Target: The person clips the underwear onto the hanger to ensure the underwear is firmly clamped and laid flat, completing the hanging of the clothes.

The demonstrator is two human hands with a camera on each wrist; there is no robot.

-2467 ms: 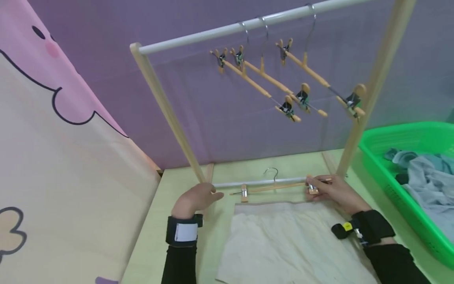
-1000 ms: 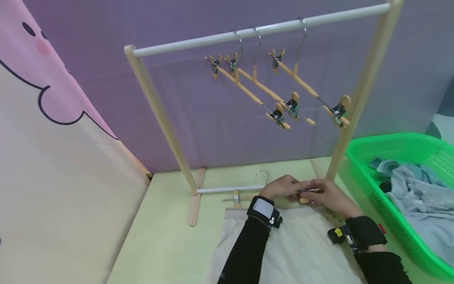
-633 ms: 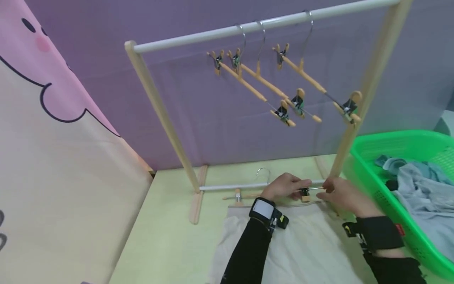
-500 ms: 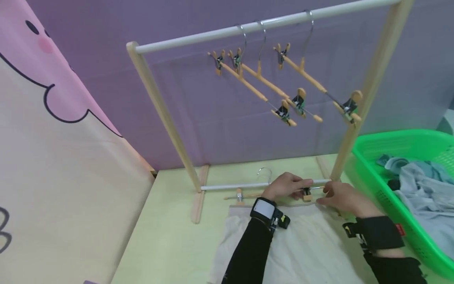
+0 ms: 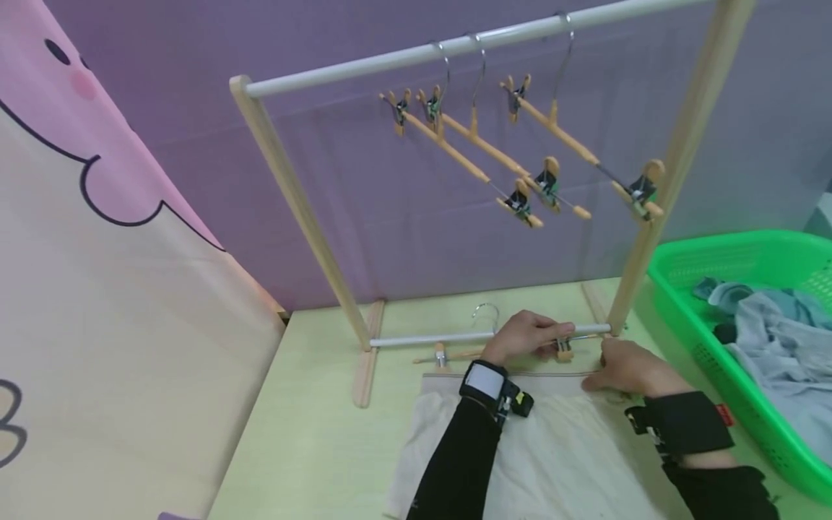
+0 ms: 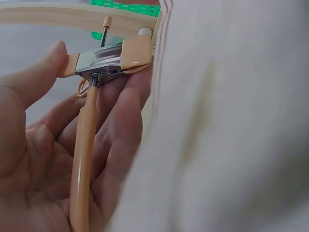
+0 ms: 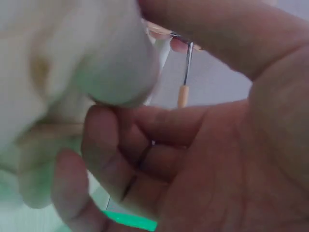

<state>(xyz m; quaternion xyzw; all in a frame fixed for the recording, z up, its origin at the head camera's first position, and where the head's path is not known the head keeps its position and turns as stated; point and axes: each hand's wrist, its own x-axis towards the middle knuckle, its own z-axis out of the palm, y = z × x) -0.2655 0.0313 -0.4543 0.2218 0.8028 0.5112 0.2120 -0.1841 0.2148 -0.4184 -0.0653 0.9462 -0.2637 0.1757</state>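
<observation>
A wooden clip hanger [image 5: 464, 355] lies along the rack's low bar, its hook pointing away. My left hand [image 5: 528, 338] pinches its right-hand clip [image 5: 564, 351]; in the left wrist view the thumb presses the handle end of that clip [image 6: 108, 60], with fingers behind it. Below lies a cream cloth garment [image 5: 552, 440], its stitched top band facing the hanger. At the band's right corner, my right hand [image 5: 630, 367] pinches the cloth [image 7: 116, 63] between thumb and fingers. The left-hand clip [image 5: 440, 356] touches or nearly touches the band; whether it grips cannot be seen.
A wooden rack with a white top rail [image 5: 364, 68] stands over the work, with 3 clip hangers [image 5: 455, 148] on it. On the right is a green basket [image 5: 708, 361] of grey-blue clothes [image 5: 773, 325]. A purple curtain [image 5: 416, 253] hangs behind.
My left hand came over from the bar's left end to the right-hand clip. My right hand let go of that clip and moved slightly down to the garment's corner.
</observation>
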